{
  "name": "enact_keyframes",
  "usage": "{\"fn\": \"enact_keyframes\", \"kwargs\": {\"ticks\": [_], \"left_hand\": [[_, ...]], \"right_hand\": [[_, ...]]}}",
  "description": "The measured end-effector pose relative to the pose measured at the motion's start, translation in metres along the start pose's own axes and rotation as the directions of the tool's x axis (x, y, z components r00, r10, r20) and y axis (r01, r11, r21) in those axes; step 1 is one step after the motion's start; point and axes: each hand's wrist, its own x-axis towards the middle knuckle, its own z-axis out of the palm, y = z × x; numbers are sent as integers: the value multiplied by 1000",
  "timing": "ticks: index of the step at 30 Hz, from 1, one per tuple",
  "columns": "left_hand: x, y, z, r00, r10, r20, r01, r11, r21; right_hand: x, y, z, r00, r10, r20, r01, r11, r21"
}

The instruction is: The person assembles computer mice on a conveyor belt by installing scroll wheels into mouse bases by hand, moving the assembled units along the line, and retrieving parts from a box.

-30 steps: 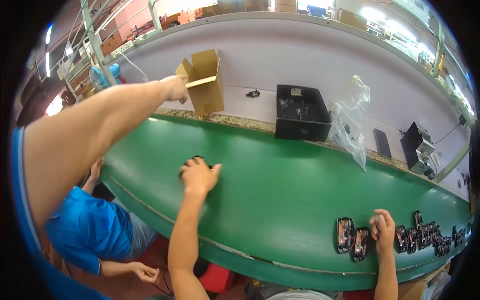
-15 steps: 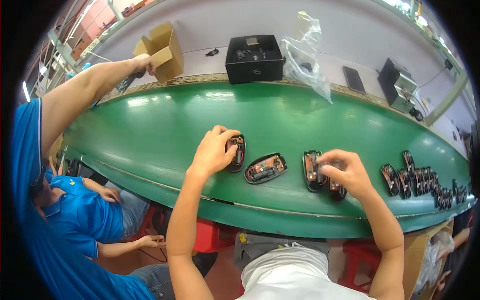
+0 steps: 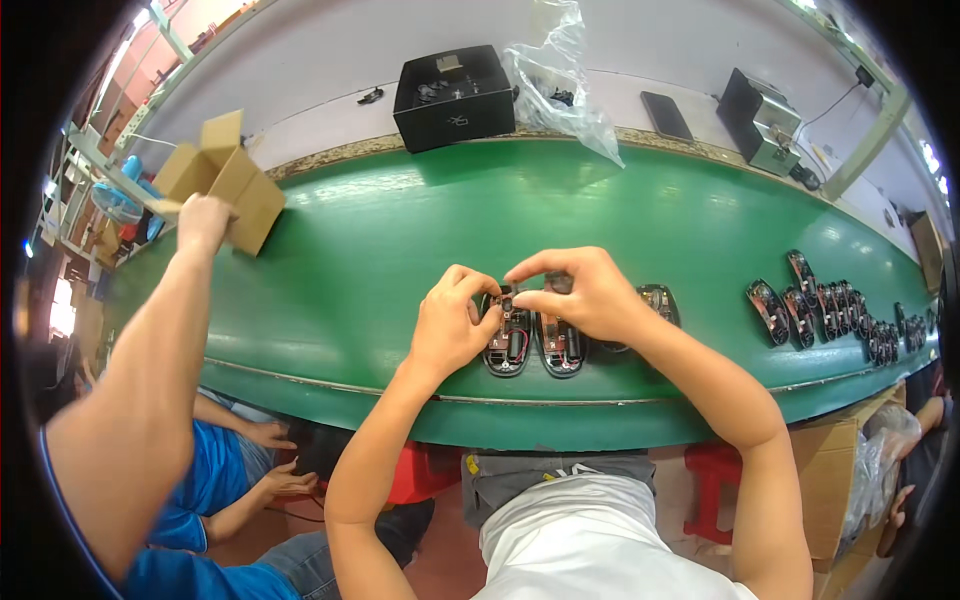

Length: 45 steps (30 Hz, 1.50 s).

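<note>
Side by side on the green worktop are several open black oval device shells with brown circuit boards inside. My left hand (image 3: 455,322) grips the leftmost shell (image 3: 508,345) by its upper left edge, thumb over the board; red wires show inside it. From the right, my right hand (image 3: 585,292) reaches over this shell, thumb and forefinger close together at its top end. Whatever they pinch is too small to make out. Under the right hand lies a second shell (image 3: 561,345), partly covered. A third shell (image 3: 658,303) shows beyond my right wrist, with another mostly hidden beside it.
More open shells (image 3: 832,310) stand in a row at the right. Along the back ledge are a black box (image 3: 455,120) of small dark parts, a clear plastic bag (image 3: 565,95), a phone-like slab (image 3: 666,116) and a metal device (image 3: 757,122). A co-worker's hand (image 3: 205,222) holds a cardboard box (image 3: 255,205).
My right hand has moved left, from the right-hand shells to the shell at my left hand. The shells now sit closer together. The co-worker's cardboard box has come forward off the ledge.
</note>
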Motion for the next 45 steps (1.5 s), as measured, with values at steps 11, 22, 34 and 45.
{"fn": "enact_keyframes", "kwargs": {"ticks": [11, 22, 34, 45], "left_hand": [[-7, -3, 18, 991, 3, -136, -13, 997, -75], [-8, -10, 18, 992, -6, -126, -12, 990, -139], [-6, -15, 20, 998, -33, -58, 19, 972, -234], [-5, 11, 10, 956, 237, -171, -237, 971, 23]], "right_hand": [[4, 29, 23, 954, -296, -47, 258, 890, -375], [7, 34, 34, 942, -336, -21, 275, 802, -530], [28, 27, 16, 975, -181, 127, 219, 859, -463], [-24, 10, -43, 974, 223, 30, -224, 972, 64]]}}
